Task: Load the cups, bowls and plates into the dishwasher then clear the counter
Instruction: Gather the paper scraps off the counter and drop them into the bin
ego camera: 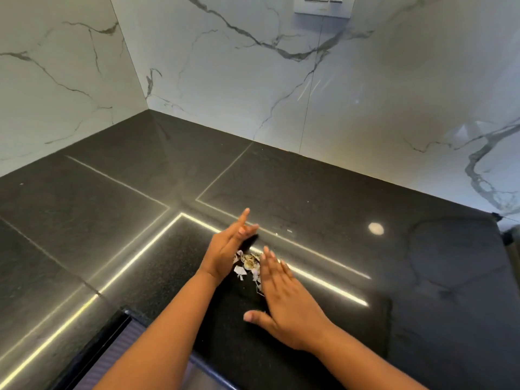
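A small pile of scraps, whitish peel bits and brownish crumbs, lies on the glossy black counter near its front edge. My left hand stands on its edge just left of the pile, fingers straight and together, palm facing the scraps. My right hand lies flat with fingers spread on the counter, right of and in front of the pile, its fingertips touching the scraps. Neither hand holds anything. No cups, bowls or plates are in view.
White marble-patterned walls close the counter at the back and left, forming a corner. A wall socket sits at the top. The counter's front edge runs at the lower left, with a grey surface below it.
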